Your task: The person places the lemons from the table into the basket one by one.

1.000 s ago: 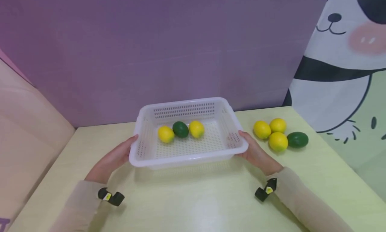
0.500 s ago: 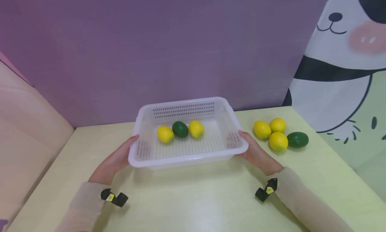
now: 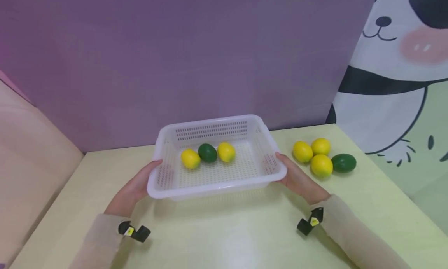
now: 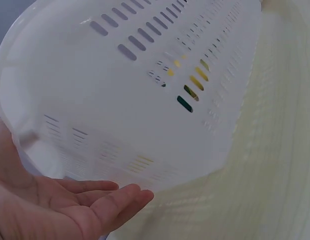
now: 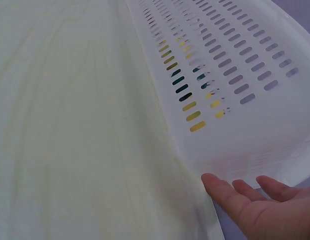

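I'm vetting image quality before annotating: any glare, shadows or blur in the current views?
Head view: glare on the near middle of the table, soft shadow below the white basket; left wrist view: the basket's wall looks pale, with little surface detail; right wrist view: dull, greyish light, the table's grain faint and soft.

A cartoon panda (image 3: 390, 80) smiles beside the purple backdrop (image 3: 189, 63).

In the head view, the white basket (image 3: 217, 187) partly hides left hand (image 3: 135, 186) and right hand (image 3: 299, 181) — picture edges crop both sleeves (image 3: 101, 240) and the wall panda (image 3: 385, 59) — while wrist views show its fruit (image 3: 207, 153) only as slivers.
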The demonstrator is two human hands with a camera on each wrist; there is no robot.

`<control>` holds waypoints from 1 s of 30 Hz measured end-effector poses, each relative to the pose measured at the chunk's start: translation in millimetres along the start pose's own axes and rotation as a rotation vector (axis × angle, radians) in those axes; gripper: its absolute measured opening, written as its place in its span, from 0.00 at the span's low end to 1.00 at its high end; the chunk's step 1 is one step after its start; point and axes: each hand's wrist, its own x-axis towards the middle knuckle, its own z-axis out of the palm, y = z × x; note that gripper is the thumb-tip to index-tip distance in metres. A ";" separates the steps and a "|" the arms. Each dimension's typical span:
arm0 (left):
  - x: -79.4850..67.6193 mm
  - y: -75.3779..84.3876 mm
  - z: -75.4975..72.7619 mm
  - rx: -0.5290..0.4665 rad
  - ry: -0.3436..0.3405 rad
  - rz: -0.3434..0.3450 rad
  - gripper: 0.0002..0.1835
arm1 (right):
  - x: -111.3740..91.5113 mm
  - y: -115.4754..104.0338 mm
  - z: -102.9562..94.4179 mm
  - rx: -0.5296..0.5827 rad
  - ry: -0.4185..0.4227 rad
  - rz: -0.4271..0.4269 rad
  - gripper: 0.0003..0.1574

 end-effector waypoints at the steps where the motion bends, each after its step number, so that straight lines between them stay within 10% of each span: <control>1: -0.9 -0.1 0.3 -0.006 0.005 0.001 0.36 | 0.8 -0.4 0.0 -0.007 0.003 0.003 0.39; 16: 0.1 -4.8 2.1 -0.146 -0.028 0.031 0.35 | -4.4 -19.3 -12.0 0.006 0.101 -0.015 0.24; 23: 3.3 -6.0 0.3 -0.187 -0.085 0.074 0.33 | -15.8 -32.7 -19.0 -0.118 0.161 0.016 0.40; 30: 2.4 -7.1 0.7 -0.191 -0.097 0.081 0.34 | -26.6 -40.4 -37.2 -0.014 0.105 -0.095 0.15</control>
